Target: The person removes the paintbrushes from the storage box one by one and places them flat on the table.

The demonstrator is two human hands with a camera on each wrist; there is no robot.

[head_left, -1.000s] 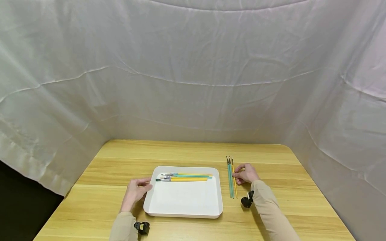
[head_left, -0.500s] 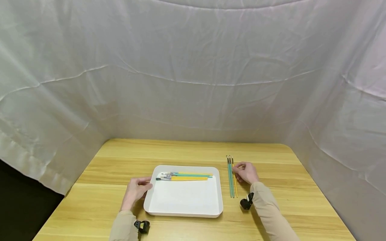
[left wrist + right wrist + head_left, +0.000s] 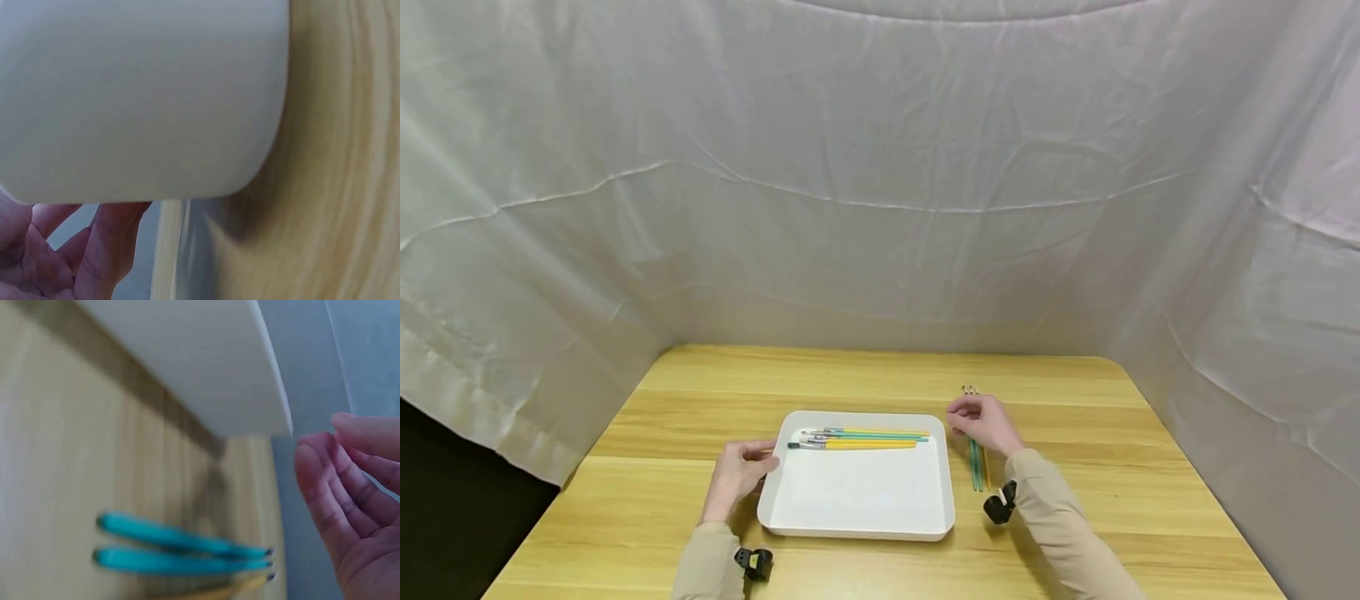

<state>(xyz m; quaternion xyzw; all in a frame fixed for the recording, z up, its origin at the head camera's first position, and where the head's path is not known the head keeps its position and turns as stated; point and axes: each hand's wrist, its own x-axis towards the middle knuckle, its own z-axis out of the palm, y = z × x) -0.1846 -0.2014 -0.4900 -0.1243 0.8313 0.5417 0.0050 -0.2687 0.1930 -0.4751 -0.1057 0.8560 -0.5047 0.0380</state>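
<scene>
Tabletop (image 3: pixel 850 571) of yellowish wood, grey drapes (image 3: pixel 880 167) around

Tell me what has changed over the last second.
The right hand has moved left from beside the yellow brush, across the table's three brushes to the white tray's right edge; whether it touches the tray is unclear. It carries no brush.

Unchanged: the left hand at the tray's left rim, the tray, the brushes inside it, and the three brushes on the table.
</scene>
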